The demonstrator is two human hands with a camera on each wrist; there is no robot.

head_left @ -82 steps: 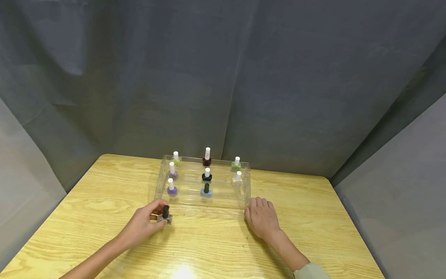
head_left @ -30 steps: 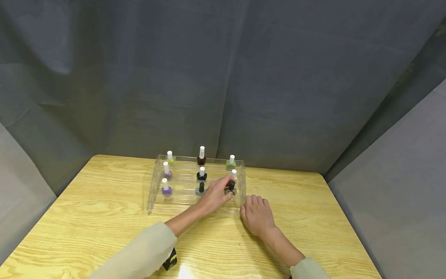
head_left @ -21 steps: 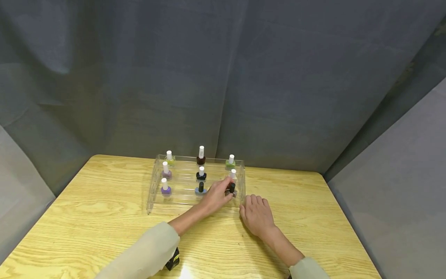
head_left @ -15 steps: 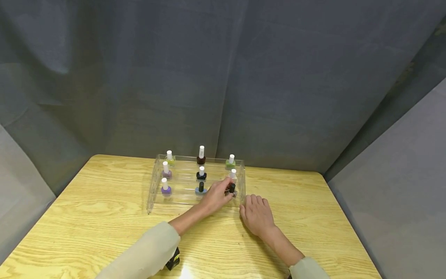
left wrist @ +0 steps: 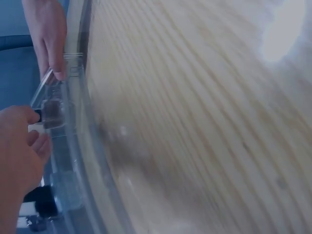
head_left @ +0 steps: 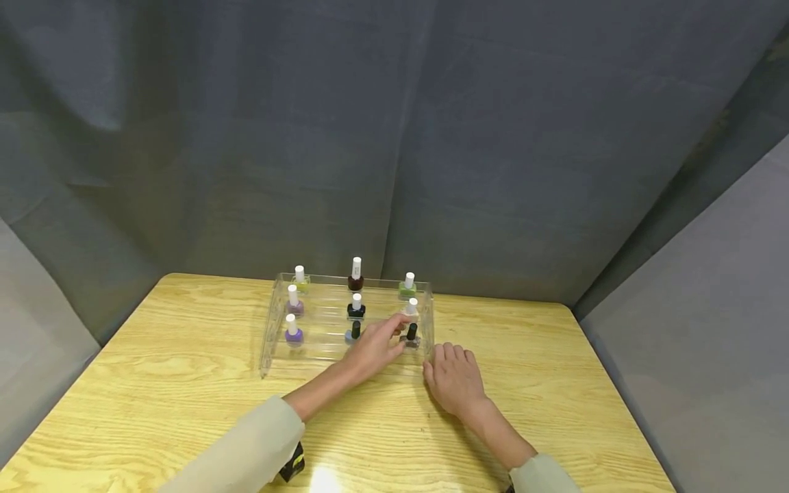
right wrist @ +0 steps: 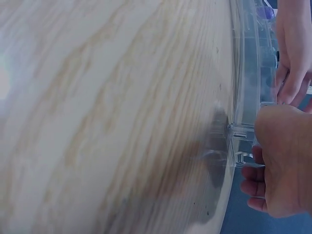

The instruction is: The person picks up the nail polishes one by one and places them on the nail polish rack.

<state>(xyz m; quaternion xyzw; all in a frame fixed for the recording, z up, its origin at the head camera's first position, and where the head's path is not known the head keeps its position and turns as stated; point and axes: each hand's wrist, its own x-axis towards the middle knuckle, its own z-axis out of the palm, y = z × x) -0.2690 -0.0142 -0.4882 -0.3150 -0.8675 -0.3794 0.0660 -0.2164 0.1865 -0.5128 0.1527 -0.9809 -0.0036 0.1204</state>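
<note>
A clear tiered display rack [head_left: 327,355] stands on the wooden table, bearing several nail polish bottles. On its lowest tier at the right is a greyish, see-through nail polish bottle [head_left: 411,337] with a black cap. My left hand [head_left: 370,348] is just left of that bottle, thumb and index finger parted, with a small gap to it in the head view. In the left wrist view its index fingertip is close to the black cap [left wrist: 39,115]. My right hand [head_left: 455,380] rests against the rack's front right corner, its fingers lying to the right of the rack.
Other bottles on the rack include a purple one [head_left: 294,335], a black one [head_left: 356,310] and a green one [head_left: 407,289]. The left forearm partly hides a light blue bottle [head_left: 351,336]. A dark curtain [head_left: 394,137] hangs behind the table [head_left: 185,370].
My left hand has carried the black-capped nail polish bottle from the rack's front left to its lowest right spot, then let go and drawn slightly left. My right hand stays at the corner.
</note>
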